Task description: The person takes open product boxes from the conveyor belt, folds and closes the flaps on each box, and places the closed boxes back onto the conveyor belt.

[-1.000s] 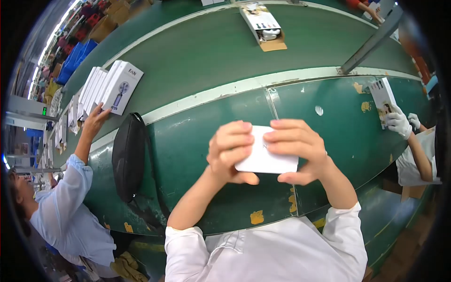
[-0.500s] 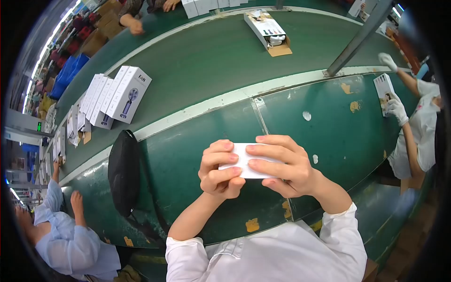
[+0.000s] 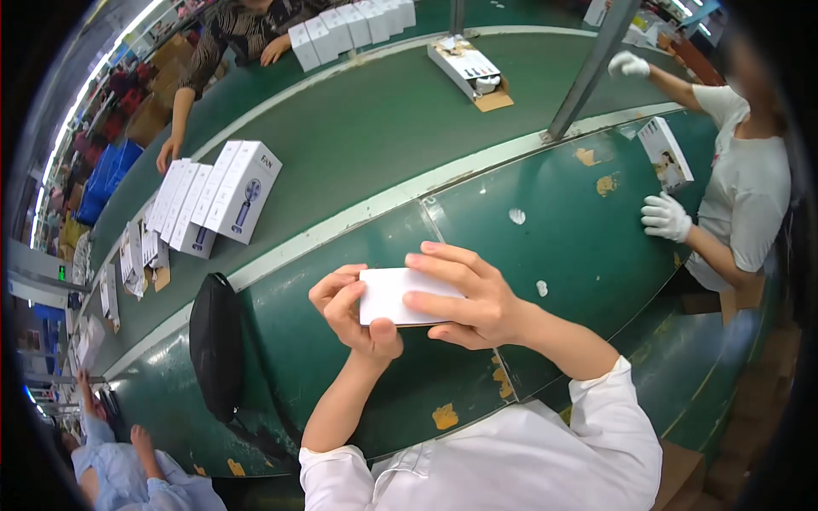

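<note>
A small white rectangular item (image 3: 388, 294) is held level between my hands above the green table. Whether it is a thin box or a stack of paper, I cannot tell. My left hand (image 3: 351, 313) grips its left end, the fingers bent behind the edge and the thumb at the lower side. Across its right half lies my right hand (image 3: 477, 298), with two fingers over the white face and the others around the lower edge. Left of my hands, a black pouch (image 3: 215, 345) with a strap rests on the table.
Beyond the white rail (image 3: 341, 217), a green conveyor belt (image 3: 358, 128) carries several fan boxes (image 3: 243, 192) and an open carton (image 3: 470, 72). A metal post (image 3: 588, 77) rises at the rail. Co-workers stand around; one with white gloves (image 3: 667, 217) is beside a box (image 3: 665, 155) at right.
My hands and the white item shift left in view, and my left fingers uncover more of its face. The gloved co-worker's lower hand has come off the box. Another person's hand reaches toward the fan boxes.
</note>
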Demonstrator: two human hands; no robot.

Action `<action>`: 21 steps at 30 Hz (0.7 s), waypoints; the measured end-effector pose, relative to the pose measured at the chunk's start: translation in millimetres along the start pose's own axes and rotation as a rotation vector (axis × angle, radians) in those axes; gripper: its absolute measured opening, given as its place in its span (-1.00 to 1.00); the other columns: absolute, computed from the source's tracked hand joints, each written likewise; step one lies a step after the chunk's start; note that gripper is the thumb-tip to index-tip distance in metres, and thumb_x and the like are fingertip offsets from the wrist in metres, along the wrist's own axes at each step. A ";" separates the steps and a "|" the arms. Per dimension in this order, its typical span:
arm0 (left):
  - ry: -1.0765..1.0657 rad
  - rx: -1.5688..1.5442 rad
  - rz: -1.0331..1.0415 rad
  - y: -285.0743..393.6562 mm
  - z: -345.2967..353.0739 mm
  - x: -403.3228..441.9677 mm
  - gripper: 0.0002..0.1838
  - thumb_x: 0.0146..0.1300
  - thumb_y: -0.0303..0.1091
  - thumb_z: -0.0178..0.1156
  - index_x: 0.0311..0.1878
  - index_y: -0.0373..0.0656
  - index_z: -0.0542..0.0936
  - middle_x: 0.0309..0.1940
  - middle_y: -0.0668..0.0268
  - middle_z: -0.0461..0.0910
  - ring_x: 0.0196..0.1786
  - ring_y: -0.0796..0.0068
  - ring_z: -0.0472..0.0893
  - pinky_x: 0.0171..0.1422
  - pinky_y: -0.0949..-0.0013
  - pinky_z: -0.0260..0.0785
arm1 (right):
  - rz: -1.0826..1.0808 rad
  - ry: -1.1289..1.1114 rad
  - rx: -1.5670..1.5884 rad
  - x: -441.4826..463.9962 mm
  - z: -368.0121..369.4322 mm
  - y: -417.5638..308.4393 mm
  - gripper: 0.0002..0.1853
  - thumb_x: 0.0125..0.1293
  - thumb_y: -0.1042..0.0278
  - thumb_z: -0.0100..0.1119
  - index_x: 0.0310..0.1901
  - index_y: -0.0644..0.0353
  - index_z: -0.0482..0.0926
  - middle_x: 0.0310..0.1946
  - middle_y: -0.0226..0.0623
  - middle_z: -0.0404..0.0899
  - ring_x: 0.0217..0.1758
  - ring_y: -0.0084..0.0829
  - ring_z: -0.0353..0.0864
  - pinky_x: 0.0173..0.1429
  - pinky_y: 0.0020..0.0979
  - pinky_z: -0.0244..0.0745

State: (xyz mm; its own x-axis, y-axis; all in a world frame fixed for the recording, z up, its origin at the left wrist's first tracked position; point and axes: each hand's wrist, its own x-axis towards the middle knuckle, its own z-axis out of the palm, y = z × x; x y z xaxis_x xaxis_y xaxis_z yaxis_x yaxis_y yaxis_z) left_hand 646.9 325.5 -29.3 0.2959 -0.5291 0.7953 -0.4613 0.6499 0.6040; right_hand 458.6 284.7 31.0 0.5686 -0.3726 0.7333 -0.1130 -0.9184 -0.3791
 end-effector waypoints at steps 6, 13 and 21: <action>-0.129 0.138 0.154 -7.8 -29.2 3.5 -0.23 0.51 0.36 -0.21 0.22 -0.30 0.35 0.01 0.03 0.45 -0.10 0.21 0.58 -0.03 0.19 0.49 | 0.393 0.127 0.245 -54.5 51.0 -4.6 0.20 0.06 0.22 0.62 0.57 0.24 -0.09 0.41 0.20 0.28 0.35 0.17 0.47 0.33 -0.05 0.48; -0.206 0.249 0.326 15.5 -50.9 26.3 -0.34 0.55 0.18 -0.07 0.28 -0.32 0.41 0.04 -0.11 0.58 0.02 -0.07 0.68 0.00 0.07 0.61 | 0.618 0.002 0.284 -62.3 54.5 -25.3 0.07 0.04 0.30 0.64 0.49 0.25 0.09 0.26 0.11 0.45 0.32 0.00 0.54 0.37 -0.17 0.44; -0.314 0.172 0.313 -8.6 -68.5 -8.8 -0.47 0.30 -0.39 0.32 0.30 -0.19 0.41 0.19 0.00 0.56 0.14 0.04 0.64 0.19 0.10 0.56 | 0.817 0.221 -0.181 -54.8 -38.5 -14.5 -0.35 0.40 0.41 0.22 0.48 0.37 0.27 0.46 0.07 0.32 0.52 -0.11 0.31 0.56 -0.18 0.18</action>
State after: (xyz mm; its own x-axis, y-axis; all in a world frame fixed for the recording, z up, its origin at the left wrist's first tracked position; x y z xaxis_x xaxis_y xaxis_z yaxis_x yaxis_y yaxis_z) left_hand 705.5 361.9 -38.0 -0.1345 -0.4793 0.8673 -0.6274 0.7187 0.2999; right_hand 397.7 313.3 18.1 0.0834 -0.9254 0.3698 -0.5560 -0.3512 -0.7533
